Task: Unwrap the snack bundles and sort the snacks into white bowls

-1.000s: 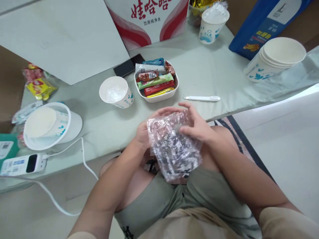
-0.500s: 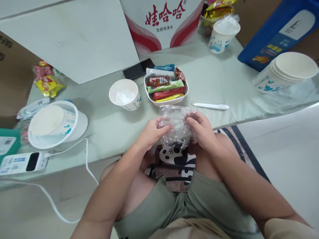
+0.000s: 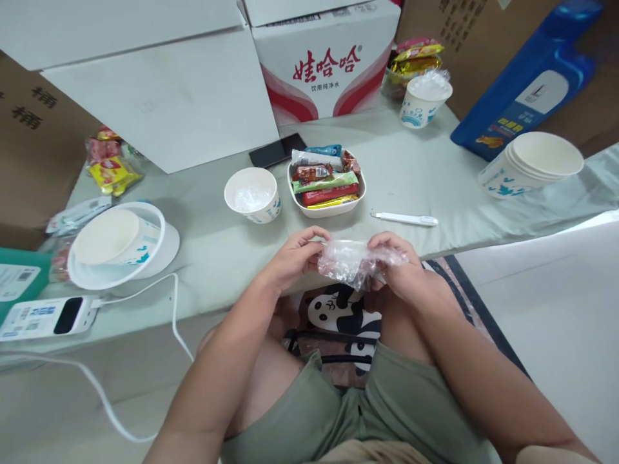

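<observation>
film point(image 3: 344, 264): clear, crumpled, held up between your two hands, above your lap at the near edge of the surface point(image 3: 213, 264). bag or single sheet, cannot tell.

your left hand point(image 3: 297, 259): thumb and fingers together, pinched on the film's left edge. your right hand point(image 3: 405, 272): fingers clamped on the bunched right end; some are hidden, so their exact placing is unclear.

nearby: cup point(image 3: 265, 211) with clear plastic inside, beyond your left hand; bowl point(image 3: 333, 211) of wrapped snacks, just right of the cup; knife point(image 3: 405, 220) lying flat beyond your right hand, its tip toward the bowl.

note on handling, judged: film this thin will likely cling and spring back. pinch near the edges with light, even pressure on both sides. press trapped air out slowly from the middle; hard pulling could stretch or tear it. when shifting one hand's grip, let the other hold firm. mind the knife tip: a loose corner could snag there.
</observation>
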{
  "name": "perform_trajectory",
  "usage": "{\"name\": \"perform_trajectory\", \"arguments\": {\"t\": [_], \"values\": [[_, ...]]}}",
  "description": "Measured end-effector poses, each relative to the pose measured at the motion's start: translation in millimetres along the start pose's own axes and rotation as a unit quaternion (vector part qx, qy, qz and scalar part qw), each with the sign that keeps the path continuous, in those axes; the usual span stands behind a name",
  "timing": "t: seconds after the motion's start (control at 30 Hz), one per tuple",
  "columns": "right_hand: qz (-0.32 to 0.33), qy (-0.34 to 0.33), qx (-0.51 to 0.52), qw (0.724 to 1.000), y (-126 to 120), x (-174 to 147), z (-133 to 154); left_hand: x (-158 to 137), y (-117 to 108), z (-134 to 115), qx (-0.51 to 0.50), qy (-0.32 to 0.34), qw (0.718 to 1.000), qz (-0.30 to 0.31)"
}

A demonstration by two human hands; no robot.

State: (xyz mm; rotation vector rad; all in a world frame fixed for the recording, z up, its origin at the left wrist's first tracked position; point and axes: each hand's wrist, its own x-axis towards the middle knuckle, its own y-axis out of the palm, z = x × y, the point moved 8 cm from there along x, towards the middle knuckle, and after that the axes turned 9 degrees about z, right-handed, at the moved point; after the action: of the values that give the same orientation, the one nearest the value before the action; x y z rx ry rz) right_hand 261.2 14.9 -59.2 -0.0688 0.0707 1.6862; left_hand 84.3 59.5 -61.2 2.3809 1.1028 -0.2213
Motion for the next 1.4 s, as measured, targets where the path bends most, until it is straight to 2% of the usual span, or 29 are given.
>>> {"name": "perform_trajectory", "arguments": {"t": [0.07,0.17,0.2,0.23,0.3,0.33,0.37,0.43,0.47,0.5,0.57,0.6,0.63,0.67,0.73,0.8,0.87,0.97,1.03,1.1,1.17,1.27,1.33,1.4], "values": [[0.022,-0.033,-0.004,0.999,-2.1,-3.2,7.3,1.8,-2.9,-2.3,-0.007,0.008,1.0,-0.005],[0.105,-0.083,-0.056,0.989,7.1,-8.6,16.7,3.0,-9.4,-6.7,0.054,0.026,0.998,-0.028],[0.106,-0.089,-0.087,0.987,7.8,-9.7,17.2,2.6,-11.7,-8.2,0.088,0.032,0.995,-0.039],[0.079,-0.091,-0.115,0.986,5.0,-10.1,17.5,1.9,-13.2,-9.7,0.122,0.037,0.991,-0.047],[-0.019,-0.096,-0.137,0.986,-5.7,-10.9,19.8,1.4,-11.6,-10.7,0.171,0.042,0.984,-0.034],[-0.048,-0.094,-0.127,0.986,-7.5,-10.6,20.5,1.7,-8.9,-10.1,0.181,0.043,0.982,-0.015],[-0.046,-0.083,-0.108,0.99,-4.6,-8.4,19.9,2.1,-5.3,-9.8,0.188,0.047,0.981,0.007],[0.027,-0.022,-0.087,0.996,12.5,-1.3,14.9,1.8,-1.8,-14.7,0.211,0.085,0.974,0.014],[0.058,0.016,-0.098,0.993,20.4,1.0,12.5,-0.2,-4.3,-21.5,0.241,0.123,0.963,-0.022],[0.07,0.049,-0.119,0.989,24.7,2.3,11.6,-4.8,-8.4,-31.0,0.281,0.171,0.941,-0.082],[0.046,0.081,-0.155,0.984,25.2,3.7,15.7,-19.8,-11.6,-49.3,0.366,0.26,0.87,-0.203],[0.035,0.083,-0.159,0.983,25.5,4.1,19.4,-24.5,-8.4,-53.9,0.395,0.285,0.844,-0.225],[0.035,0.077,-0.156,0.984,27.3,4.6,23.3,-24.7,-3.4,-54.8,0.412,0.293,0.837,-0.212],[0.045,0.066,-0.15,0.985,30.3,5.3,27.1,-21.5,2.2,-52.6,0.413,0.286,0.847,-0.173],[0.073,0.033,-0.147,0.986,37.0,7.2,34.3,-12.1,10.9,-42.3,0.379,0.239,0.891,-0.077],[0.085,-0.003,-0.162,0.983,39.9,9.4,39.3,-5.7,13.5,-32.2,0.32,0.185,0.929,-0.019],[0.047,-0.043,-0.193,0.979,35.0,11.3,43.5,-3.2,12.8,-28.1,0.276,0.158,0.948,0.0],[-0.023,-0.084,-0.218,0.972,26.4,10.9,45.7,-4.1,11.2,-30.4,0.252,0.155,0.955,0.0],[-0.003,-0.062,-0.207,0.976,30.0,12.1,39.7,-6.0,11.1,-32.6,0.244,0.156,0.957,0.004],[0.028,-0.027,-0.205,0.978,35.1,14.6,35.7,-11.9,5.7,-41.6,0.251,0.193,0.948,-0.032],[0.012,-0.031,-0.234,0.972,34.6,20.7,45.3,-26.1,-8.3,-58.1,0.262,0.274,0.916,-0.131],[-0.047,-0.136,-0.306,0.941,40.2,40.6,89.9,-54.2,-35.6,-73.9,0.23,0.365,0.852,-0.297],[-0.043,-0.22,-0.354,0.908,62.2,62.6,125.3,-62.2,-49.8,-74.0,0.187,0.368,0.842,-0.346],[0.003,-0.27,-0.397,0.877,96.8,93.3,150.4,-63.1,-57.1,-72.1,0.158,0.355,0.85,-0.356]]}}
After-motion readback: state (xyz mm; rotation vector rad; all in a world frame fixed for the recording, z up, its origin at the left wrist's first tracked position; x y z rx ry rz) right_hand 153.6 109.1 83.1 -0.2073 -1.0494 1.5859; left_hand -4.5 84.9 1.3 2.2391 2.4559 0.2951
